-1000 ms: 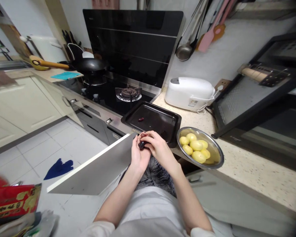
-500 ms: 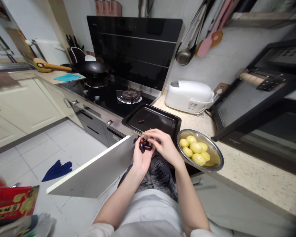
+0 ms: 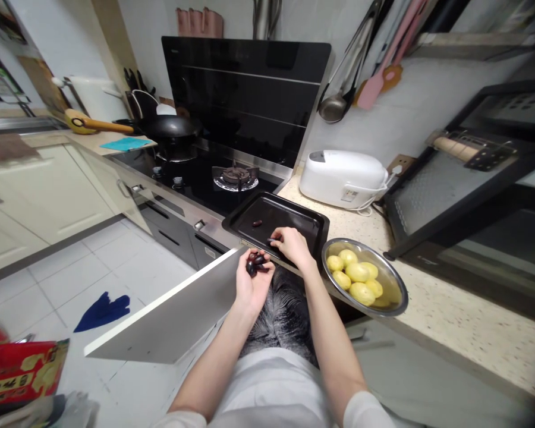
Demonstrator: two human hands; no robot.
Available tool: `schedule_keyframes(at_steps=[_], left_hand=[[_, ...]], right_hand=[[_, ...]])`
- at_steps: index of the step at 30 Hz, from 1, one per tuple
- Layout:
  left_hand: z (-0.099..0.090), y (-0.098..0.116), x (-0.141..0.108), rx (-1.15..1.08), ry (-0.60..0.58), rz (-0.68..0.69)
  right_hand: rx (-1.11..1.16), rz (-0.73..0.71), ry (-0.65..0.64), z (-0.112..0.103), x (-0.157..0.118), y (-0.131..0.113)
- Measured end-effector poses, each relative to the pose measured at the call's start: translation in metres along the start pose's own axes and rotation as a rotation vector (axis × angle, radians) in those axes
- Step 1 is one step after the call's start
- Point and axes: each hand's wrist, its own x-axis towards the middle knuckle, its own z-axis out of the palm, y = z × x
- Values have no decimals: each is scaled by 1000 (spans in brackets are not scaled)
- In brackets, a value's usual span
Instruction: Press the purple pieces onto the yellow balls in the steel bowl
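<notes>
dark pieces (image 3: 255,262) near frame centre, cupped in left hand (image 3: 252,288), fingers curled. right hand (image 3: 295,245) pinches one over tray (image 3: 289,215); another lies in it. bowl (image 3: 391,285) of potatoes (image 3: 357,272) right of centre, on worktop (image 3: 455,315).

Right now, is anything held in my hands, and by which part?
Your left hand cups several dark oval pieces from below; your right hand pinches a single dark piece, apparently by one end.

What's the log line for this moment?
left hand: cupping dark oval pieces; right hand: pinching another piece over black baking tray; tray: loose piece visible
</notes>
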Motion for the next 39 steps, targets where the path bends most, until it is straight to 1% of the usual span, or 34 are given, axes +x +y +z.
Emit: schedule_keyframes(at_steps=[2,5,7,9,13,16,18,20,22,26,29,32,34,36,39], left_hand=[[1,2,-1,-1,5,-1],[2,2,-4,19,-10,10],[1,1,-5,61,-49,53],[-1,-1,-8,141,-107,126],[-2,-7,-14,317,-230,255],[-2,-13,-18,383,-271,307],[-3,-18,-21,418,-287,325],[-4,-22,-22,457,-299,327],[-6,-26,-24,490,-309,317],[-11,-32,-30,529,-333,285],[-13,-38,-34,552,-349,271],[-15,-45,-38,577,-364,258],[-17,-50,-41,593,-370,244],[-18,-55,-44,609,-374,226],[-20,-61,-49,633,-388,205]], right_hand=[[-14,0,38,1,14,-7],[-39,-43,70,4,37,-23],[-60,-73,60,8,50,-32],[-86,-85,39,13,58,-39],[-120,-81,33,19,64,-45],[-115,-77,57,17,62,-47],[-97,-79,81,12,54,-46],[-75,-81,116,5,40,-44],[-15,-86,181,-4,18,-40],[281,-118,400,-26,-46,-21],[376,-111,504,-43,-97,0],[319,-76,590,-53,-139,29],[266,-27,638,-55,-159,50],[242,20,665,-56,-173,72],[179,80,667,-63,-181,103]])
